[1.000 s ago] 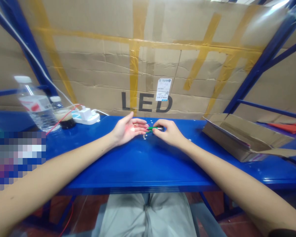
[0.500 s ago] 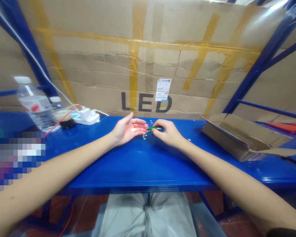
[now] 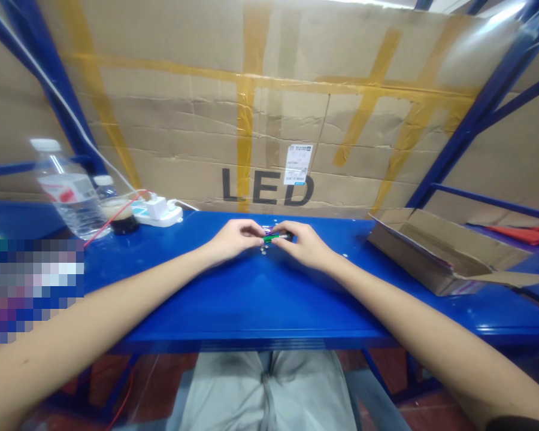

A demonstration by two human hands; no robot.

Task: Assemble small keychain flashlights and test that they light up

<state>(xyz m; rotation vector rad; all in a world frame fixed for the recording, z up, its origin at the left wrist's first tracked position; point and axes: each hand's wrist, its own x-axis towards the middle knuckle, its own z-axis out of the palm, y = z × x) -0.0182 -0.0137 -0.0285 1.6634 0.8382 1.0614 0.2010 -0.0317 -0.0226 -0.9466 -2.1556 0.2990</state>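
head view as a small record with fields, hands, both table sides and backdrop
Left hand: at the left end of a slim green item; grip unclear
Right hand: holding the item's right end
Table: blue
Table, left: clear bottle, white power strip
Table, right: open cardboard box
Backdrop: taped cardboard marked LED

White glare at upper right, sheen on blue table [image 3: 269, 299], general softness.

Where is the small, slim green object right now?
In the head view, the small, slim green object is just below centre, between the bare left hand and bare right hand, over the glossy blue table.
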